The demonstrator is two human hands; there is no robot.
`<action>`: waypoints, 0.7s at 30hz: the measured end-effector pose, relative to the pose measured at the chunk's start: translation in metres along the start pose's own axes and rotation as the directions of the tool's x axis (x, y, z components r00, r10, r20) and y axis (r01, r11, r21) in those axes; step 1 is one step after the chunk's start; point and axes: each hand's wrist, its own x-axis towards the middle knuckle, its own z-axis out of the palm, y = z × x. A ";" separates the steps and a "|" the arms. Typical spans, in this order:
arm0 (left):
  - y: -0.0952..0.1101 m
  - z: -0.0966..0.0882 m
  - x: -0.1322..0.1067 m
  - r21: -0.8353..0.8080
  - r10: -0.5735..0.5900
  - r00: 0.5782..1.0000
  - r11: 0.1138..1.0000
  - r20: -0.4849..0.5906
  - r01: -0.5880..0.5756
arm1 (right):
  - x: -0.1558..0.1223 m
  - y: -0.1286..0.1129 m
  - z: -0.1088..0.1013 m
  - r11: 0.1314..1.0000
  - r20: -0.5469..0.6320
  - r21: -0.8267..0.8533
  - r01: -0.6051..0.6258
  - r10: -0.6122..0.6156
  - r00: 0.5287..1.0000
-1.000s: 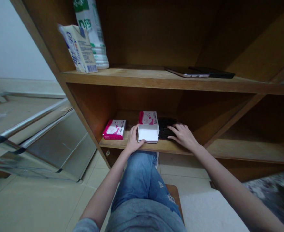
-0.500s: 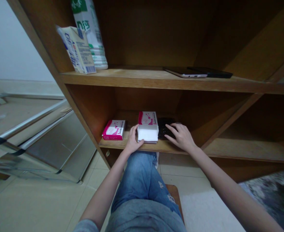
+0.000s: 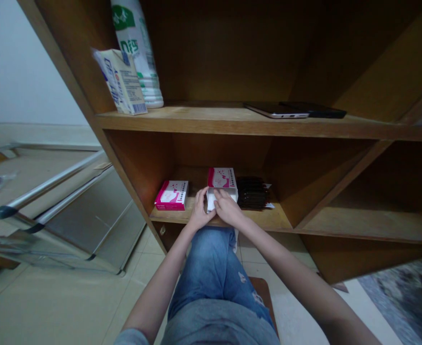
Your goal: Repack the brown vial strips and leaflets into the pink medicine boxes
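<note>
A pink and white cardboard box [image 3: 221,177] lies on the lower shelf, its white open end turned toward me. My left hand [image 3: 198,212] grips the left side of this box, thumb near the front. Across the opening lies my right hand [image 3: 227,208], its fingers stretched out over the white inside or flap; the fingertips are partly hidden, and I see nothing held in them. Directly right of the box is a stack of dark, shiny packets [image 3: 252,194] with white bits poking out. A similar pink and white box [image 3: 172,195], closed, lies farther left.
The upper shelf [image 3: 196,115] holds a drink carton [image 3: 123,84], a white and green bottle [image 3: 148,72] and two flat dark devices [image 3: 279,110], perhaps phones. A wooden divider [image 3: 344,182] bounds the lower compartment. A metal-framed rack [image 3: 70,187] stands at left.
My right hand has moved left from the dark packets to the box's opening, uncovering the packets. My left hand stays at the box's left side. The view has shifted slightly.
</note>
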 end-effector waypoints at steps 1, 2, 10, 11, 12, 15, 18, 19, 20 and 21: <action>0.000 0.000 0.000 0.000 0.003 1.000 1.000 -0.003 -0.003 | 0.005 -0.002 -0.001 0.999 0.017 0.004 -0.034 0.034 0.999; 0.001 0.000 0.000 -0.002 0.003 1.000 1.000 -0.005 -0.003 | 0.009 -0.003 -0.003 0.998 0.030 -0.003 -0.064 0.065 0.997; 0.002 -0.002 0.000 -0.016 -0.012 1.000 1.000 -0.001 0.012 | 0.030 -0.002 -0.002 0.974 0.092 -0.097 -0.206 0.214 0.972; 0.002 -0.002 0.000 -0.015 -0.017 1.000 1.000 -0.001 0.017 | 0.033 0.000 -0.001 0.972 0.099 -0.098 -0.213 0.222 0.970; 0.002 -0.002 0.000 -0.014 -0.020 1.000 1.000 0.000 0.020 | 0.035 0.001 0.000 0.971 0.105 -0.098 -0.219 0.229 0.968; 0.002 -0.002 0.000 -0.016 -0.024 1.000 1.000 0.003 0.024 | 0.041 0.005 0.003 0.966 0.114 -0.096 -0.239 0.249 0.962; 0.001 -0.002 0.000 -0.019 -0.026 1.000 0.999 0.003 0.026 | 0.045 0.007 0.004 0.964 0.106 -0.090 -0.249 0.258 0.960; 0.000 -0.002 0.000 -0.018 -0.025 1.000 1.000 0.003 0.025 | 0.045 0.007 0.005 0.965 0.101 -0.089 -0.248 0.256 0.961; 0.000 -0.002 0.000 -0.016 -0.024 1.000 1.000 0.004 0.024 | 0.045 0.007 0.005 0.965 0.095 -0.088 -0.246 0.254 0.963; 0.000 -0.002 0.000 -0.015 -0.021 1.000 1.000 0.004 0.021 | 0.045 0.006 0.005 0.966 0.089 -0.087 -0.244 0.252 0.964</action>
